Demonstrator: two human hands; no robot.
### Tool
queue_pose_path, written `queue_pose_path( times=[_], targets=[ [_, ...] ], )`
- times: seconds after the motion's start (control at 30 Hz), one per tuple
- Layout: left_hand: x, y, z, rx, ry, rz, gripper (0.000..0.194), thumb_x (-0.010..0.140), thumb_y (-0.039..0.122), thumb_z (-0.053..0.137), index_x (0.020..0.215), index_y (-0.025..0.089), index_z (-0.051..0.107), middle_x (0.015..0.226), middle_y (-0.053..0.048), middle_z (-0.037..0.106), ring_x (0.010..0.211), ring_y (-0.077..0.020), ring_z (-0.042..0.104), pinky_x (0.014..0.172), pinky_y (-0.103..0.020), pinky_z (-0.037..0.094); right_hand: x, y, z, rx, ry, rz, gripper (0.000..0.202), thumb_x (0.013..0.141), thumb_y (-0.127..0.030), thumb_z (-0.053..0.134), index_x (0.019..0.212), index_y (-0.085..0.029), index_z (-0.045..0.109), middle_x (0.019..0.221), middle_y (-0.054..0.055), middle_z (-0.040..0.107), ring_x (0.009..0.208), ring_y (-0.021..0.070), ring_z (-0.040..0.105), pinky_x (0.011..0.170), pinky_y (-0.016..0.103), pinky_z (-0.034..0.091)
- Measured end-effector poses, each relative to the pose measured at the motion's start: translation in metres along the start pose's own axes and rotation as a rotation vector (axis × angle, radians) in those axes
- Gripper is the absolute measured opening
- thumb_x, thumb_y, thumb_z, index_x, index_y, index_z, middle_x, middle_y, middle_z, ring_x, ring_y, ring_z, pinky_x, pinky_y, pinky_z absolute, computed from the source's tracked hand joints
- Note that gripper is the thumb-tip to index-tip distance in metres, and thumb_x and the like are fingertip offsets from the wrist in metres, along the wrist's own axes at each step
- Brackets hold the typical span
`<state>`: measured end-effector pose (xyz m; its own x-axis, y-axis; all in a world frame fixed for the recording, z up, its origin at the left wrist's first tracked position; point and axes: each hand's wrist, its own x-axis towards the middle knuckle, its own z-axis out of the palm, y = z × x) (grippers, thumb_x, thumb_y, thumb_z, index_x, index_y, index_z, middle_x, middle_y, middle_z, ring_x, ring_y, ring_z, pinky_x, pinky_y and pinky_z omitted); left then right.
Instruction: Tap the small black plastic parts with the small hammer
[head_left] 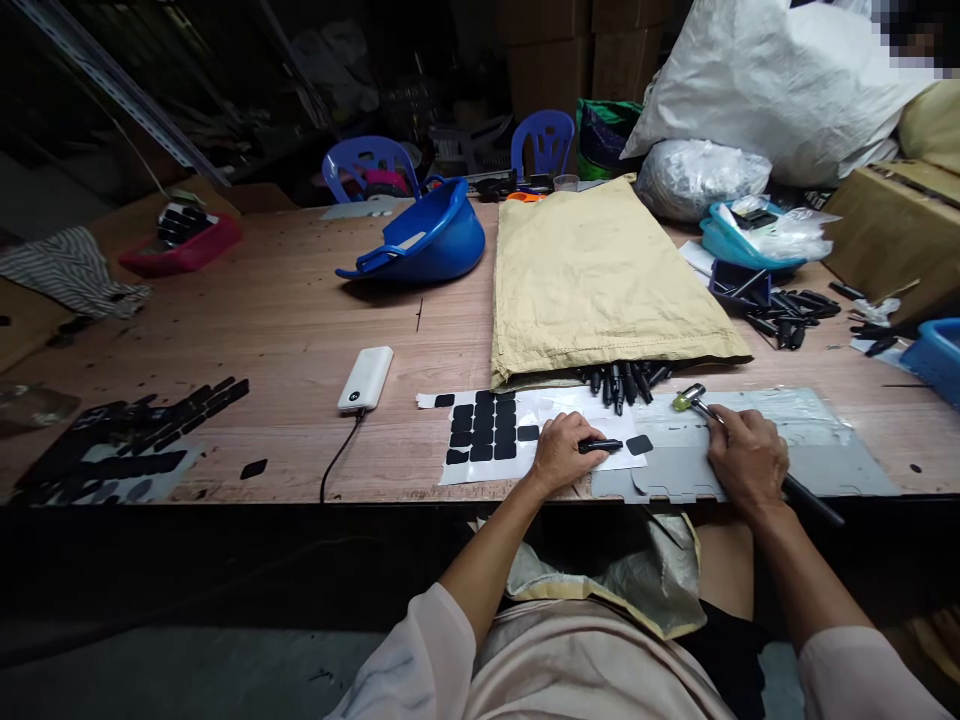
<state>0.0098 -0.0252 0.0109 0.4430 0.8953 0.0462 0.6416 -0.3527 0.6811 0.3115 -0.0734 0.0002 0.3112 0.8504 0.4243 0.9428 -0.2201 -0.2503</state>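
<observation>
My left hand (pixel 562 452) is closed on a short black cylinder (pixel 602 446), which lies level above a white sheet. In my right hand (pixel 747 456) is a small hammer, its yellow-green and metal head (pixel 688 397) pointing left and its black handle (pixel 812 500) sticking out at lower right. Left of my left hand, a white sheet (pixel 525 471) bears rows of black rounded stickers (pixel 484 430). One loose black sticker (pixel 639 445) lies between my hands, on the edge of the grey board (pixel 817 450).
Behind my hands, black cylinders (pixel 619 385) poke out of a tan sack (pixel 600 280). A white power bank (pixel 366 378) with a cable and a tilted blue basin (pixel 442 240) are at left. More black parts (pixel 787 318) lie at right near a cardboard box (pixel 892 240).
</observation>
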Motion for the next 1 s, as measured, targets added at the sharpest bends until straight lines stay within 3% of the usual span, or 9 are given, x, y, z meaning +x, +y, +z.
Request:
queue_pose_path(
  times=[0.13, 0.27, 0.4, 0.5, 0.57, 0.63, 0.77, 0.87, 1.0],
  targets=[
    [-0.018, 0.003, -0.001, 0.018, 0.009, 0.146, 0.019, 0.082, 0.028, 0.087, 0.101, 0.027, 0.085, 0.119, -0.008, 0.074, 0.116, -0.0284, 0.063, 0.105, -0.044, 0.048, -0.003, -0.003, 0.003, -0.005, 0.013, 0.003, 0.031, 0.098, -0.033, 0.056, 0.116, -0.022, 0.079, 0.095, 0.009, 0.062, 0.085, 0.0202, 0.043, 0.074, 0.035, 0.026],
    [-0.064, 0.004, 0.005, 0.073, -0.055, 0.386, 0.022, 0.082, 0.032, 0.086, 0.103, 0.028, 0.084, 0.155, -0.009, 0.060, 0.148, -0.0373, 0.046, 0.123, -0.054, 0.035, -0.006, -0.006, 0.001, -0.016, 0.013, 0.000, 0.033, 0.100, -0.034, 0.053, 0.117, -0.021, 0.078, 0.097, 0.010, 0.062, 0.085, 0.0204, 0.042, 0.074, 0.036, 0.025],
    [-0.089, 0.016, 0.012, 0.109, -0.125, 0.425, 0.038, 0.072, 0.036, 0.092, 0.108, 0.028, 0.083, 0.166, -0.009, 0.050, 0.153, -0.0437, 0.039, 0.125, -0.062, 0.032, -0.006, -0.007, 0.002, -0.032, 0.029, -0.005, 0.031, 0.099, -0.032, 0.054, 0.116, -0.021, 0.078, 0.096, 0.010, 0.061, 0.084, 0.0205, 0.041, 0.073, 0.035, 0.024],
    [-0.065, 0.036, 0.016, 0.039, -0.027, 0.327, 0.039, 0.076, 0.040, 0.089, 0.112, 0.028, 0.082, 0.148, -0.012, 0.063, 0.137, -0.0392, 0.053, 0.117, -0.057, 0.044, -0.006, -0.008, 0.003, -0.055, 0.029, -0.007, 0.033, 0.101, -0.033, 0.052, 0.116, -0.021, 0.078, 0.097, 0.011, 0.063, 0.084, 0.0210, 0.042, 0.072, 0.035, 0.023],
    [-0.030, 0.050, 0.018, 0.019, 0.075, 0.196, 0.029, 0.086, 0.037, 0.081, 0.113, 0.026, 0.081, 0.124, -0.011, 0.070, 0.118, -0.0318, 0.062, 0.107, -0.049, 0.051, -0.007, -0.009, 0.002, -0.064, 0.025, -0.007, 0.033, 0.102, -0.033, 0.052, 0.117, -0.020, 0.078, 0.098, 0.011, 0.064, 0.084, 0.0211, 0.042, 0.072, 0.035, 0.022],
    [0.009, 0.062, 0.019, 0.064, 0.130, 0.101, 0.026, 0.091, 0.034, 0.075, 0.115, 0.024, 0.080, 0.113, -0.011, 0.069, 0.110, -0.0299, 0.062, 0.101, -0.045, 0.053, -0.007, -0.010, 0.001, -0.062, 0.020, -0.008, 0.033, 0.101, -0.033, 0.052, 0.116, -0.020, 0.078, 0.098, 0.011, 0.064, 0.084, 0.0211, 0.042, 0.072, 0.035, 0.022],
    [0.066, 0.072, 0.023, 0.205, 0.107, 0.059, 0.022, 0.095, 0.032, 0.070, 0.113, 0.022, 0.078, 0.108, -0.012, 0.071, 0.110, -0.0322, 0.061, 0.098, -0.046, 0.050, -0.008, -0.011, 0.000, -0.048, 0.023, -0.005, 0.029, 0.100, -0.031, 0.055, 0.115, -0.021, 0.078, 0.097, 0.010, 0.063, 0.085, 0.0209, 0.042, 0.073, 0.034, 0.023],
    [0.082, 0.069, 0.024, 0.246, 0.167, -0.044, 0.016, 0.095, 0.037, 0.071, 0.100, 0.022, 0.074, 0.100, -0.011, 0.074, 0.106, -0.0323, 0.061, 0.094, -0.045, 0.049, -0.010, -0.013, 0.001, -0.051, 0.031, 0.005, 0.027, 0.099, -0.030, 0.057, 0.115, -0.022, 0.077, 0.098, 0.010, 0.062, 0.085, 0.0210, 0.042, 0.073, 0.034, 0.023],
    [0.086, 0.061, 0.026, 0.267, 0.268, -0.186, 0.018, 0.086, 0.036, 0.079, 0.094, 0.023, 0.069, 0.100, -0.009, 0.074, 0.106, -0.0318, 0.063, 0.093, -0.043, 0.048, -0.011, -0.016, 0.002, -0.056, 0.032, 0.007, 0.027, 0.099, -0.031, 0.055, 0.113, -0.022, 0.077, 0.098, 0.010, 0.062, 0.086, 0.0217, 0.042, 0.074, 0.035, 0.023]
  ],
)
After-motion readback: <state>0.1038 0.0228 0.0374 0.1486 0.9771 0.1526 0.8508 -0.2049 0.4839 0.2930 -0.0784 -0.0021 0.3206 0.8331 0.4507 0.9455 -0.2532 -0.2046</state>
